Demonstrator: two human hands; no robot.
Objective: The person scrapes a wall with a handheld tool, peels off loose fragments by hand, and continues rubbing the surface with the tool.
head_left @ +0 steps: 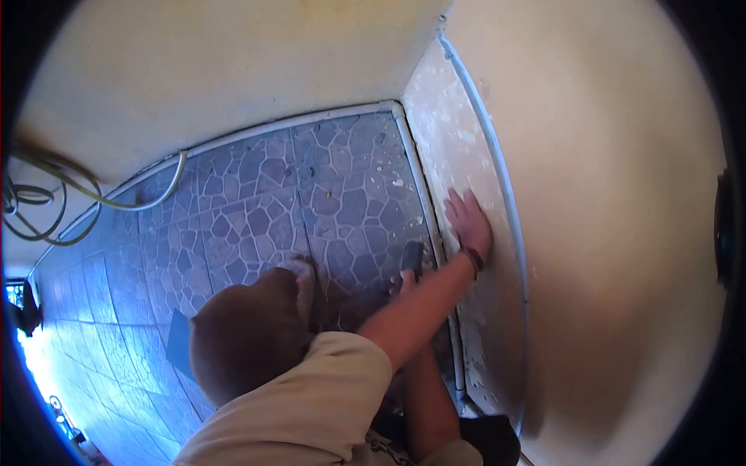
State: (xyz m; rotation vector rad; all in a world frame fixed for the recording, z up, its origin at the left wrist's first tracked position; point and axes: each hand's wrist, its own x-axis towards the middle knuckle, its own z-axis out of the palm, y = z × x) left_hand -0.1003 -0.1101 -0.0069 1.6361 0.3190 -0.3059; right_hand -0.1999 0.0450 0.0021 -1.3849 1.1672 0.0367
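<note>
My left arm crosses over my right forearm. My left hand (470,223), with a dark band at its wrist, lies against the low, patchy, flaking strip of wall (447,116), its fingers spread. Below and to the left of it, my right hand (403,284) is closed around a dark, block-like object (413,255), close to the foot of that wall. Part of the right hand is hidden behind my left forearm, and the object's exact kind cannot be made out.
A pale pipe (416,167) edges the stone-patterned tile floor (264,167). A raised bluish strip (489,136) runs along the wall. Looped hose (58,190) lies at the left. A grey sheet (179,346) shows beside my bent knee (245,338). Small flakes dot the floor.
</note>
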